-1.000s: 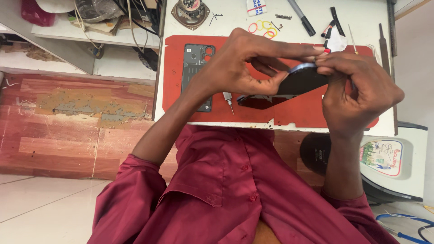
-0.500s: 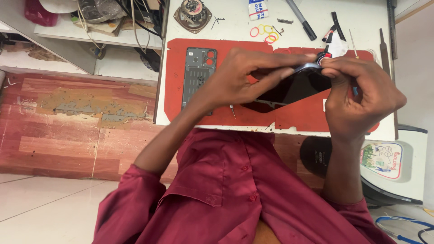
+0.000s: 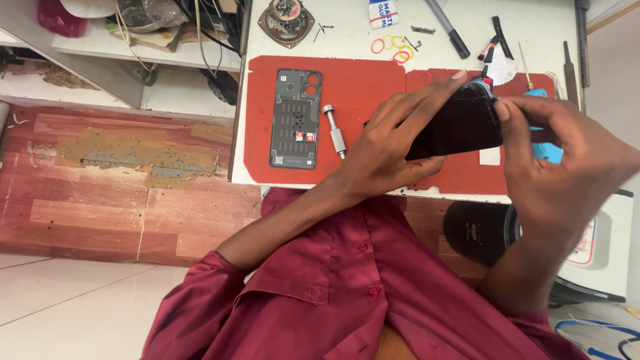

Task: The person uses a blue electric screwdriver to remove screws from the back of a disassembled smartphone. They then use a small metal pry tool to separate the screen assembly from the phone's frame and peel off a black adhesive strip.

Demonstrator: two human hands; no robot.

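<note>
Both my hands hold a black phone (image 3: pixel 460 123) tilted above a red work mat (image 3: pixel 363 100). My left hand (image 3: pixel 393 143) grips its near-left edge and underside, fingers stretched along the top. My right hand (image 3: pixel 560 160) pinches the phone's right end, thumb and forefinger at the corner, with a blue item (image 3: pixel 548 143) partly hidden behind the fingers. A grey phone back cover (image 3: pixel 296 119) lies inside-up on the mat's left part. A silver screwdriver handle (image 3: pixel 335 131) rests beside it.
A white table (image 3: pixel 540 27) carries a small round speaker (image 3: pixel 287 21), coloured rubber bands (image 3: pixel 390 47), a black pen (image 3: pixel 448 28), tweezers, a file (image 3: pixel 569 63) and loose screws. A shelf (image 3: pixel 147 47) with cables sits at left. A round device (image 3: pixel 587 253) stands at lower right.
The view has shifted so the mat's left part and the back cover show fully. Both hands and the phone moved right, and the phone is turned more face-up.
</note>
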